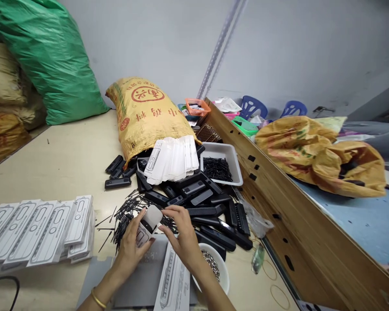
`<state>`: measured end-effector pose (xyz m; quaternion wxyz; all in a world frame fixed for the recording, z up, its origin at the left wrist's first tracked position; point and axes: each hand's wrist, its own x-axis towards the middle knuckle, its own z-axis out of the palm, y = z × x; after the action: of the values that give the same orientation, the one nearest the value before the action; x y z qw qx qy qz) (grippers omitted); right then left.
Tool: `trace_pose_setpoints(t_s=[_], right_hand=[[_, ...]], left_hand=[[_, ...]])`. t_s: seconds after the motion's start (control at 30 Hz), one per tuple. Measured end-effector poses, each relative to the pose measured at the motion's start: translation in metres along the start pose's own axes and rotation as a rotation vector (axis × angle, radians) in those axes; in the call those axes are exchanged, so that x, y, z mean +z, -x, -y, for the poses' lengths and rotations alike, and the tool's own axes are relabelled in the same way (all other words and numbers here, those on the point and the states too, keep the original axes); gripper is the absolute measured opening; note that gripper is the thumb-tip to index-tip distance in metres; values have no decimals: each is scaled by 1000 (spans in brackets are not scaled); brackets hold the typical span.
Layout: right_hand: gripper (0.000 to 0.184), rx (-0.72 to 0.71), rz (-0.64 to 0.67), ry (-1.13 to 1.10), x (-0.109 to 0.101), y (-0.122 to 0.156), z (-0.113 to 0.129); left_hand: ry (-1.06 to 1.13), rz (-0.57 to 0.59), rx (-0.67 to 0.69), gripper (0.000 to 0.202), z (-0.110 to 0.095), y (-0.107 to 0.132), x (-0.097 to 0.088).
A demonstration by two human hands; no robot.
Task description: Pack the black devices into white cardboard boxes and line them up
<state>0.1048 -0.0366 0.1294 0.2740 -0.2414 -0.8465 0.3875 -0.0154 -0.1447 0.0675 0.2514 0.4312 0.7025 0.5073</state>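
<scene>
My left hand (129, 244) is wrapped round a white printed carton (144, 236), held end-on with its flap raised. Something black shows inside the carton's opening. The thumb and fingers of my right hand (181, 235) grip the carton at its right edge by the flap. Below my hands another long printed carton (173, 280) lies on a grey pad (132, 289). Thin black sticks (126, 218) lie in a loose heap just behind my left hand. Beyond my right hand spreads a pile of black oblong plastic cases (204, 211).
Stacked printed cartons (35, 233) stand at left. A yellow sack (149, 116) lies behind, with flat white cartons (175, 160) at its mouth. A grey tray (236, 166) holds black sticks; a white bowl (225, 274) holds small metal parts. A wooden partition (278, 207) borders the right.
</scene>
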Motion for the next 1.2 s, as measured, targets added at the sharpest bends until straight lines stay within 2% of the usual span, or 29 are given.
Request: trace_pose_setpoints(t_s=[0.13,0.2,0.23,0.3,0.37,0.43,0.57,0.7,0.77,0.87,0.97,1.07,1.13,1.2], right_hand=[[21,237,-125,-370,37,4,-17],[19,302,-241,-448,56,5,-19],[19,304,-304,-429,64,7,-19],[19,216,-353,-329,75,12,-17],[17,60,-329,-220,78,17,-17],[16,-22,-309,-165,77,20,-19],[16,38,-362,-137,74,20,-25],[19,-152,-353,-64,81,24,-31],[22,-180,-328,-56,83,27,-36],[30,-1,-291,-98,74,29,-41],[37,269,-368,-174,49,30,-47],[38,418,-370,-111,13,40,-60],[37,439,-309,34,-9,53,-77],[33,412,-241,218,-26,72,-98]], left_hand=[[146,18,-22,41,-3,9,9],[191,48,-8,35,-6,8,11],[222,57,-12,39,-8,7,10],[292,68,-45,57,-13,3,7],[344,70,-71,68,-16,1,4],[358,73,-87,66,-17,1,3],[333,51,-107,65,-12,5,10],[292,38,-74,54,-9,5,17],[211,47,-77,50,-11,0,13],[-36,-26,-122,48,-14,-12,-17],[-383,-241,-234,49,-10,-27,-74],[-835,-393,-337,51,4,-37,-126],[-1016,-437,-336,48,13,-43,-141],[-1066,-466,-272,49,19,-52,-137]])
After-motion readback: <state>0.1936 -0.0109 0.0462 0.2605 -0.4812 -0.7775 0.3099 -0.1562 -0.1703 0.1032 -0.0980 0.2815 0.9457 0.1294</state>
